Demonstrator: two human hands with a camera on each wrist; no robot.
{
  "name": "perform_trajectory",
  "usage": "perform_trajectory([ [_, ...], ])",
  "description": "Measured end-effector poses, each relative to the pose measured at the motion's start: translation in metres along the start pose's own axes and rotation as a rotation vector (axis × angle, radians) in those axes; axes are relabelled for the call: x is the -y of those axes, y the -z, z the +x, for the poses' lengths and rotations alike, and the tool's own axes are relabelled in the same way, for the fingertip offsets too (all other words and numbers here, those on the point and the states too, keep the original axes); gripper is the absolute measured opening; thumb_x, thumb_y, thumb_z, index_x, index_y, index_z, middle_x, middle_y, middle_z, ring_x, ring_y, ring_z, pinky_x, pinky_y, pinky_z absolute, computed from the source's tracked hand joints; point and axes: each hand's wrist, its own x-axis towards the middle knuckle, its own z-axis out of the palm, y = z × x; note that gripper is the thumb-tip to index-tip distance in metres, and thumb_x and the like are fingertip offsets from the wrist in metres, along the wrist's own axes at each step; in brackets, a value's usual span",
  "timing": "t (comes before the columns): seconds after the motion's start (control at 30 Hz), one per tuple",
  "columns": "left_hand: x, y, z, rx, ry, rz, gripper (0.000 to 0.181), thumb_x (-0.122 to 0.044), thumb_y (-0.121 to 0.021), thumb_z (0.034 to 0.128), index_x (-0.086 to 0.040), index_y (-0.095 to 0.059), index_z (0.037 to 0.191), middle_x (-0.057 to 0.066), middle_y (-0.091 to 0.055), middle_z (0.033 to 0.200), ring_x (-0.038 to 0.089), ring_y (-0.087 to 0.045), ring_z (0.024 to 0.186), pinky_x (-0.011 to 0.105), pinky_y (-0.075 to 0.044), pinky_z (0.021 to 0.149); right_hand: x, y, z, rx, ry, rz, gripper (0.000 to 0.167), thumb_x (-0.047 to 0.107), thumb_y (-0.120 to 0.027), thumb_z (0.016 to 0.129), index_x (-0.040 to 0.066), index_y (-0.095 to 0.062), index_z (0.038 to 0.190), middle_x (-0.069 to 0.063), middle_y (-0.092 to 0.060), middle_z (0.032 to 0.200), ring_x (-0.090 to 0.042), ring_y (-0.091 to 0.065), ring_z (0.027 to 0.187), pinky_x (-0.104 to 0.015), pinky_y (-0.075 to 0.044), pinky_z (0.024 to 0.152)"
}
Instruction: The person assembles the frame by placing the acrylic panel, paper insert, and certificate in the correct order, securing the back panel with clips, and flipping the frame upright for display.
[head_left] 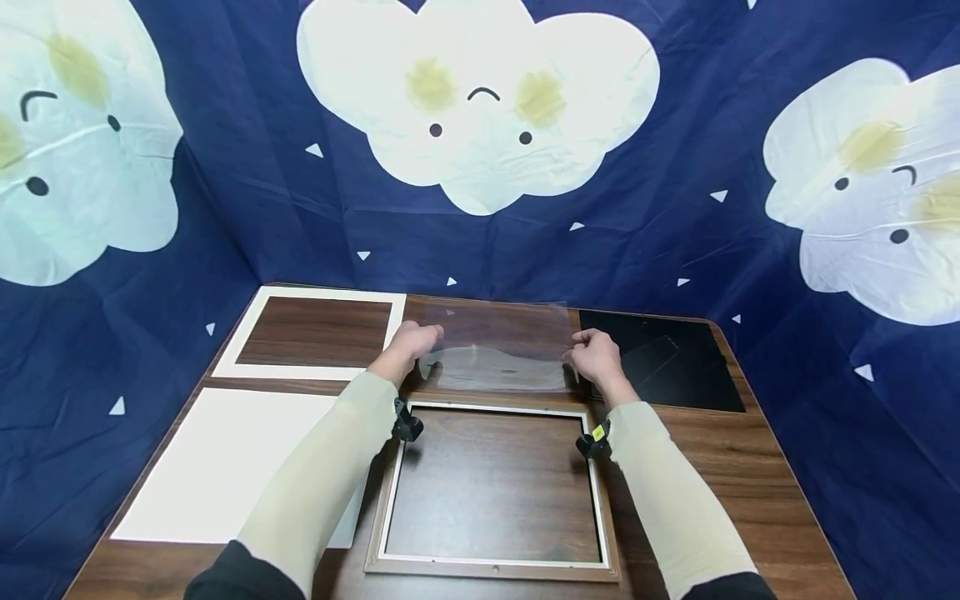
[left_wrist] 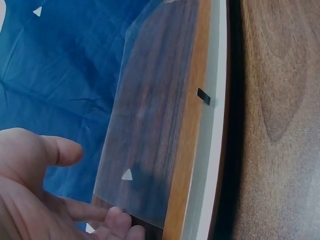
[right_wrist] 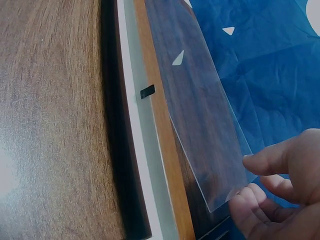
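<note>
A clear plastic sheet [head_left: 498, 329] is held raised off the table between both hands, behind a wooden picture frame [head_left: 491, 568]. My left hand [head_left: 414, 340] grips the sheet's left edge. In the left wrist view its fingers [left_wrist: 117, 220] meet the edge while the thumb stands apart. On the opposite edge, my right hand [head_left: 596, 354] holds the sheet near a corner, its fingertips [right_wrist: 242, 200] at the rim. The frame lies flat nearest the person, with a pale inner lip and a small black tab [left_wrist: 203, 96].
A white mat with a large window [head_left: 315, 372] lies at the back left, a white board [head_left: 217, 467] in front of it. On the right is a black backing panel [head_left: 697, 367]. A blue curtain [head_left: 480, 250] with clouds surrounds the wooden table [head_left: 720, 467].
</note>
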Motion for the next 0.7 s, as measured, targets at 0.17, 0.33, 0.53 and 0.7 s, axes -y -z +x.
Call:
perform_trajectory([
  [0.17, -0.0002, 0.0019, 0.0016, 0.026, 0.021, -0.010, 0.078, -0.030, -0.052, 0.1003, 0.009, -0.017, 0.159, 0.024, -0.024, 0.165, 0.041, -0.025, 0.153, 0.054, -0.027, 0.123, 0.0008, 0.0014, -0.0013, -0.012, 0.013, 0.003, 0.036, 0.014, -0.059, 0.098, 0.006, -0.065, 0.132, -0.015, -0.067, 0.127, -0.032, -0.061, 0.116, -0.045, -0.051, 0.094],
  [0.33, -0.0001, 0.0039, -0.0004, 0.021, 0.019, -0.013, 0.080, -0.031, -0.054, 0.0991, 0.010, -0.018, 0.158, 0.025, -0.025, 0.165, 0.040, -0.026, 0.153, 0.052, -0.027, 0.123, 0.0032, 0.0023, -0.0031, -0.011, 0.022, 0.002, 0.037, 0.015, -0.061, 0.098, 0.005, -0.064, 0.133, -0.015, -0.067, 0.128, -0.032, -0.061, 0.115, -0.045, -0.050, 0.094],
  [0.53, 0.0013, 0.0055, -0.0019, 0.024, 0.033, -0.066, 0.079, -0.030, -0.056, 0.0978, 0.009, -0.021, 0.157, 0.023, -0.030, 0.163, 0.037, -0.031, 0.151, 0.053, -0.034, 0.120, 0.0043, 0.0048, -0.0062, -0.006, 0.027, 0.011, 0.041, 0.015, -0.061, 0.098, 0.005, -0.061, 0.138, -0.016, -0.067, 0.126, -0.027, -0.063, 0.100, -0.040, -0.051, 0.084],
  [0.7, 0.0053, 0.0061, -0.0031, 0.025, 0.029, -0.119, 0.070, -0.028, -0.055, 0.0983, 0.007, -0.031, 0.154, 0.018, -0.035, 0.161, 0.032, -0.039, 0.144, 0.053, -0.042, 0.113, 0.0053, 0.0090, -0.0091, 0.022, 0.004, 0.073, 0.048, 0.014, -0.063, 0.097, 0.002, -0.056, 0.144, -0.017, -0.070, 0.122, -0.030, -0.071, 0.092, -0.037, -0.056, 0.079],
])
